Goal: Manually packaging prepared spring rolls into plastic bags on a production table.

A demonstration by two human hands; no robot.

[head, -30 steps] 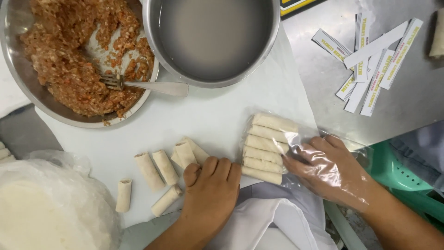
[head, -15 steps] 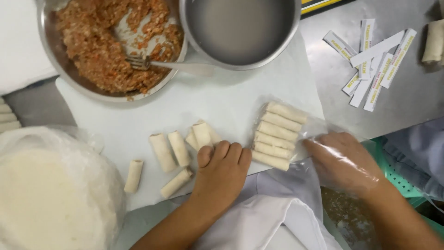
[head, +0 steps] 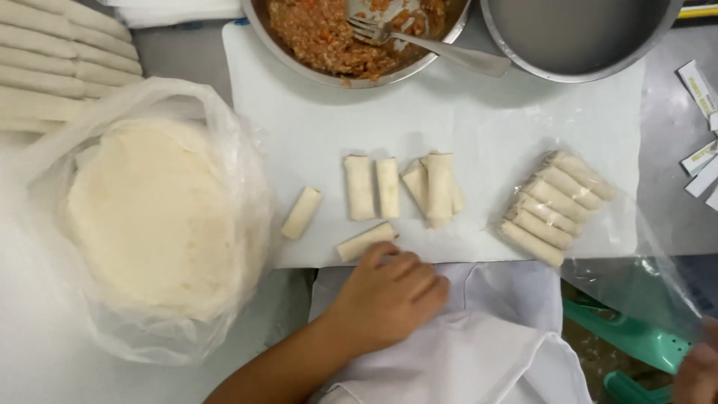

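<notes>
since half a second ago the view has swung left and the right hand [head: 699,370] has pulled back out of the clear plastic bag [head: 632,254] to the lower right corner, where only a blurred edge of it shows at the bag's loose mouth and whether it pinches the film cannot be told; the bare left hand [head: 385,295] has slid down to the near edge of the white cutting sheet [head: 464,127], fingers loosely curled and holding nothing, its fingertips just touching the nearest pale rolled spring roll [head: 365,241], which lies almost flat with its long axis running left to right, tilted up slightly at the right. under the wrist lies a white cloth [head: 464,352], and a green plastic stool [head: 636,340] shows below the bag. inside the bag a tight row of pale spring rolls [head: 553,207] sits side by side, each pointing from upper left to lower right. at the left, an open thin plastic bag holds a round stack of white wrapper sheets [head: 153,213]. on the sheet, five more loose rolls [head: 404,187] stand roughly near-to-far, one apart to the left. beyond, a steel bowl of orange-brown minced filling [head: 336,30] holds a metal fork [head: 426,41], its handle resting over the rim; beside it a second steel bowl [head: 576,34] holds cloudy liquid. white paper label strips [head: 699,120] with yellow print lie on the steel table at the right edge, and a stacked row of finished rolls [head: 63,63] fills the far left corner.
</notes>
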